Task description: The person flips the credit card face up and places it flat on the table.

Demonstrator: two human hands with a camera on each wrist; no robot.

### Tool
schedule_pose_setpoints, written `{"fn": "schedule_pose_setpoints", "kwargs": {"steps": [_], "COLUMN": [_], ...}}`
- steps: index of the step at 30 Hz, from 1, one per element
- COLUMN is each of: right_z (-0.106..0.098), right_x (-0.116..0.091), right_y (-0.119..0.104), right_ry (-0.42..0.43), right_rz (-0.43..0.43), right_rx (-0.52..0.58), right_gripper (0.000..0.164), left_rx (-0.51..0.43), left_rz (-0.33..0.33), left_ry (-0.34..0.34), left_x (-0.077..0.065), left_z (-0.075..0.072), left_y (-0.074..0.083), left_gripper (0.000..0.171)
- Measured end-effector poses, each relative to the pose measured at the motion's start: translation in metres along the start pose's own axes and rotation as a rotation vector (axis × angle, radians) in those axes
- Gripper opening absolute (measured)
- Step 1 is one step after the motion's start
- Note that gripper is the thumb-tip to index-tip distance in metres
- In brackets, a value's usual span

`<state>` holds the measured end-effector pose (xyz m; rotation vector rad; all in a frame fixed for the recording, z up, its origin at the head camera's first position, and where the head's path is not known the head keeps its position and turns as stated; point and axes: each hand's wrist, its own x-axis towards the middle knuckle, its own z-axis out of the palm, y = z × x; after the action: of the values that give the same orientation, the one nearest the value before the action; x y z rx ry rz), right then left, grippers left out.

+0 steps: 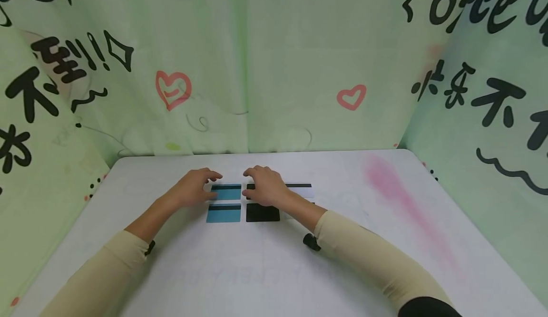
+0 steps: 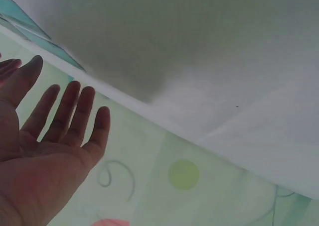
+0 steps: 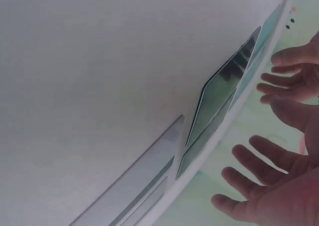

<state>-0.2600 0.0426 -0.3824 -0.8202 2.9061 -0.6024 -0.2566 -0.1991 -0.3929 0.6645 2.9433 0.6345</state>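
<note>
My left hand (image 1: 193,188) hovers at the left edge of the upper blue card (image 1: 228,194), fingers loosely bent; the left wrist view shows its palm with spread fingers and nothing held. Below lies another blue card (image 1: 223,216), also black-striped. Over the upper black card, mostly hidden, is my right hand (image 1: 267,187); its fingers are spread and hold nothing in the right wrist view. A second black card (image 1: 262,213) lies nearer me. Beside these, a pale card (image 1: 303,192) with a dark stripe sits partly behind my right forearm, which largely covers another pale card.
The cards lie in two rows on a white table (image 1: 257,269) with a pink smear (image 1: 402,198) at its right. Green curtains (image 1: 291,70) with hearts and black lettering stand around the back and sides. A black wrist strap (image 1: 311,242) shows below my right forearm.
</note>
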Motion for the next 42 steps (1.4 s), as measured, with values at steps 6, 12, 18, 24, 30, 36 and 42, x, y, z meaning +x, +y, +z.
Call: {"fn": "schedule_pose_setpoints", "kwargs": {"steps": [6, 12, 18, 24, 30, 36, 42], "right_z": [0.002, 0.0, 0.0, 0.003, 0.005, 0.006, 0.006], "right_x": [0.008, 0.013, 0.017, 0.02, 0.023, 0.022, 0.023], "right_y": [0.001, 0.004, 0.006, 0.007, 0.008, 0.008, 0.008], "right_ry": [-0.025, -0.049, -0.076, -0.09, -0.097, -0.111, -0.115], "right_rz": [0.017, 0.019, 0.003, -0.003, -0.015, -0.008, -0.005], "right_rx": [0.035, 0.079, 0.111, 0.127, 0.119, 0.124, 0.109], "right_gripper": [0.048, 0.05, 0.052, 0.052, 0.05, 0.049, 0.05], "left_rx": [-0.016, -0.016, -0.022, -0.016, -0.023, -0.025, -0.031], "left_rz": [0.011, 0.017, 0.005, -0.001, 0.025, 0.032, 0.028], "left_ry": [-0.038, -0.074, -0.116, -0.142, -0.147, -0.166, -0.17], "left_x": [0.006, 0.01, 0.014, 0.017, 0.018, 0.02, 0.023], "left_z": [-0.003, -0.006, -0.008, -0.008, -0.009, -0.009, -0.008], "left_y": [-0.007, -0.013, -0.015, -0.017, -0.017, -0.018, -0.02], "left_gripper": [0.049, 0.051, 0.054, 0.055, 0.055, 0.051, 0.048]}}
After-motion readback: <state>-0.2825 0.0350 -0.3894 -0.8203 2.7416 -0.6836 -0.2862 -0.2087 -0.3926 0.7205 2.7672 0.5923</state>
